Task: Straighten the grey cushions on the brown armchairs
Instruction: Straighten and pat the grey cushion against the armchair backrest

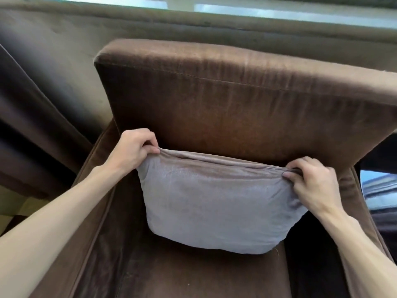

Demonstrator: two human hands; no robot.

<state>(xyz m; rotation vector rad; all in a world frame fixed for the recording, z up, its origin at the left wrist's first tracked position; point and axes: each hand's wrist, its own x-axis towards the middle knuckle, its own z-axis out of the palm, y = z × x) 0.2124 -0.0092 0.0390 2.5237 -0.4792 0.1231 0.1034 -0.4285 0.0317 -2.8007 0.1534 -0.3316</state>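
A grey cushion (212,203) stands upright on the seat of a brown armchair (236,100), its back towards the chair's backrest. My left hand (135,149) pinches the cushion's top left corner. At the top right corner, my right hand (311,179) grips the bunched fabric. The cushion's top edge is stretched between both hands and sags slightly in the middle. Its bottom edge rests on the seat.
Brown armrests run along both sides of the seat (171,274). Dark brown curtains (32,117) hang to the left and behind the chair, under a bright window strip (279,9). A glossy dark surface (378,190) shows past the right armrest.
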